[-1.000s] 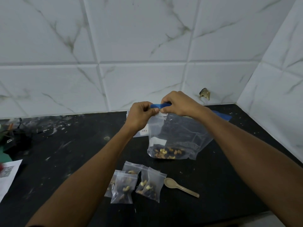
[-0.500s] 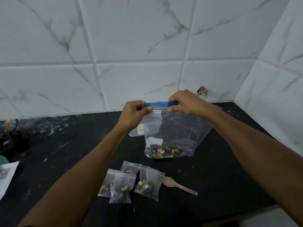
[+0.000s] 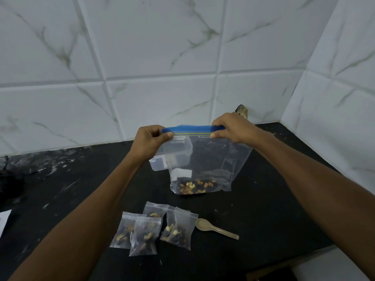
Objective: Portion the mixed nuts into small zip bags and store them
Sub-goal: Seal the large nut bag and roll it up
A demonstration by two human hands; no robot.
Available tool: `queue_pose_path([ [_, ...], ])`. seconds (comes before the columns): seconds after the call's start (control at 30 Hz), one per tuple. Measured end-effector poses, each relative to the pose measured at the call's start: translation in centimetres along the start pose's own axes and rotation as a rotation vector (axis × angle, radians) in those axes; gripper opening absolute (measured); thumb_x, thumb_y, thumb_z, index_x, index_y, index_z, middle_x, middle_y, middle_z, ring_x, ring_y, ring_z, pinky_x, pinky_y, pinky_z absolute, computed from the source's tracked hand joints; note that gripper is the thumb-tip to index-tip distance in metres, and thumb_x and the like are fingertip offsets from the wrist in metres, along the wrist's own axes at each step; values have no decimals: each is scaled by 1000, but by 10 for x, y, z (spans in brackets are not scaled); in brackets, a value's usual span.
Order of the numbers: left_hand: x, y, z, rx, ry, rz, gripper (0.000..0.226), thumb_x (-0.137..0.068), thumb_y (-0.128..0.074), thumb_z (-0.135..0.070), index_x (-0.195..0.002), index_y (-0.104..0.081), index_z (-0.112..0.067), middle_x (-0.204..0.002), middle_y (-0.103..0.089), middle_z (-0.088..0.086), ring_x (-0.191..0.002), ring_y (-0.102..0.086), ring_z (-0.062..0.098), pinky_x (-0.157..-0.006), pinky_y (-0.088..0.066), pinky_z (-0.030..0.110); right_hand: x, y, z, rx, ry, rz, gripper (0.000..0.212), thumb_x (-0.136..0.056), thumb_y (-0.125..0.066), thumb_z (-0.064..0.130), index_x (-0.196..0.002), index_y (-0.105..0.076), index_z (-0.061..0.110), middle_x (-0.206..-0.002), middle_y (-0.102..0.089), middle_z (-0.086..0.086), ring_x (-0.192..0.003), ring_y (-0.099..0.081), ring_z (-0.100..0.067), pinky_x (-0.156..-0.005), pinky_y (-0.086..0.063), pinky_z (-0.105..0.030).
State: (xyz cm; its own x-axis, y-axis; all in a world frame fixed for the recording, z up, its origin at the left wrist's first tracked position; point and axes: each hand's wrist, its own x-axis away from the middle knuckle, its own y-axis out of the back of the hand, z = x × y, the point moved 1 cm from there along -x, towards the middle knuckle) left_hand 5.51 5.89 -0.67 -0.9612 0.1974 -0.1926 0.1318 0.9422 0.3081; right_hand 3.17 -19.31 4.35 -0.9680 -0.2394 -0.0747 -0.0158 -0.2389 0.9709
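Head view: looks down on a black stone counter (image 3: pixel 263 209) set against white marble-patterned wall tiles (image 3: pixel 162 47).
Hidden or unclear: a clear lidded plastic box (image 3: pixel 160 165) stands behind the large bag, mostly covered by it and by the left wrist, and what it holds cannot be told; a white sheet of paper (image 3: pixel 4 220) is cut off at the counter's left edge; a small brownish object (image 3: pixel 242 110) at the tile joint behind the right hand is too indistinct to name; printing on the bag's seal strip is too small to read.
Large bag: a clear plastic zip bag with a blue seal strip (image 3: pixel 203 159) is held upright near the middle of the counter, its base about at the surface, though contact cannot be told.
Large bag contents: a shallow layer of mixed nuts (image 3: pixel 194 186), pale cashews among darker pieces, lies in the bottom.
Left hand (image 3: pixel 150 138): pinches the left end of the blue strip between thumb and curled fingers.
Right hand (image 3: pixel 231 126): grips the right end of the strip the same way.
Small bags: five small clear zip bags (image 3: pixel 154 228) lie overlapping on the counter in front of the large bag, each holding a few nuts.
Spoon: a small tan wooden spoon (image 3: pixel 215 230) lies just right of the small bags, bowl toward them.
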Motion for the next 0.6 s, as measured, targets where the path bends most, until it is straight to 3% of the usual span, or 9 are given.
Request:
queue_pose_path([
  [0.07,0,1,-1,-5,-9,11,6,-88,-71,-12,-84,-73,-8,-80,-69,14,-71,-59,13,-71,-49,32,1,0,-2,32,11,-29,20,-86,-68,35,-81,-65,16,-74,-62,-2,-71,-58,-21,-67,-44,-35],
  [0.3,-5,8,2,-31,-15,12,9,-87,-72,-15,-84,-74,-6,-86,-69,25,-72,-59,20,-73,-50,39,6,0,-12,17,8,-61,18,-88,-65,35,-87,-69,17,-78,-66,-3,-73,-60,-20,-70,-45,-34],
  [0.4,-5,10,3,-43,-3,12,8,-87,-72,-15,-83,-73,-9,-80,-68,14,-72,-58,17,-71,-49,35,7,-2,-16,-26,-23,-33,16,-87,-67,34,-81,-67,20,-76,-65,-4,-72,-59,-20,-69,-45,-36],
  [0.5,-6,21,6,-33,-1,-2,7,-87,-71,-14,-81,-72,-12,-75,-68,4,-69,-58,12,-66,-48,25,13,2,-30,4,-66,-3,26,-86,-68,33,-67,-56,18,-70,-60,-7,-70,-57,-23,-62,-39,-35],
  [0.6,-7,25,3,-63,-15,14,5,-88,-71,-14,-83,-72,-16,-81,-69,10,-73,-59,14,-68,-49,23,17,3,-32,48,-55,-36,28,-86,-67,32,-65,-55,19,-67,-57,-3,-68,-53,-21,-62,-30,-30],
])
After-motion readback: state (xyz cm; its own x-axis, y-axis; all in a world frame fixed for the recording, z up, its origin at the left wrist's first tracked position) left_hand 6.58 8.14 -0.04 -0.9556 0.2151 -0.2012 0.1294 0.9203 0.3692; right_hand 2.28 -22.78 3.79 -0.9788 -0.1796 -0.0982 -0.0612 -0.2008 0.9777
